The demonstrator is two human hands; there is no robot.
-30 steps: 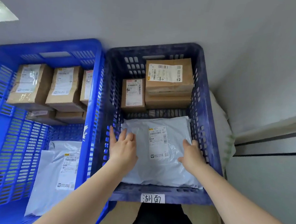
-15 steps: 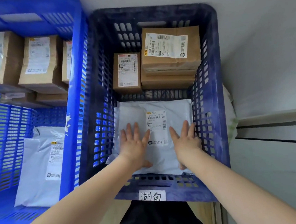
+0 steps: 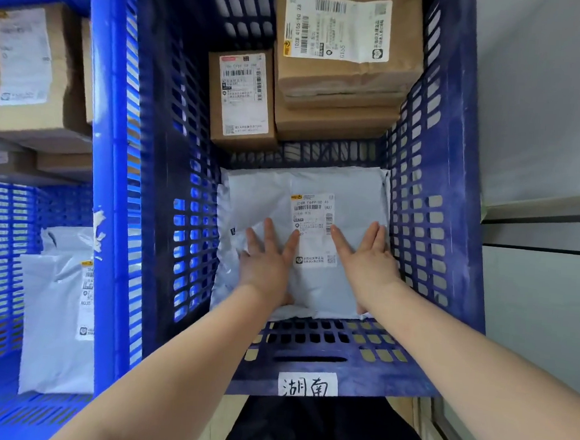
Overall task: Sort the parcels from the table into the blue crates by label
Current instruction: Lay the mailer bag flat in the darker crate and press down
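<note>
Grey poly mailer pressed flat under both my palms, down in the dark blue crate.

My left hand [image 3: 266,263] and right hand [image 3: 364,259] lie spread on the grey mailer [image 3: 314,242], fingers straight and gripping nothing, one on each side of its white label [image 3: 312,228]. The mailer sits on the floor of the dark blue crate [image 3: 432,229], at the near end, just behind the wall carrying a handwritten tag [image 3: 307,384]. To finish well, I'd judge: push the air out evenly, keep the label facing up, then lift both palms straight off. Beyond the mailer stand a small brown box [image 3: 242,99] and stacked brown boxes [image 3: 345,52]. Left of this crate sits a brighter blue crate [image 3: 108,104] holding more parcels. Right of it is pale wall.
</note>
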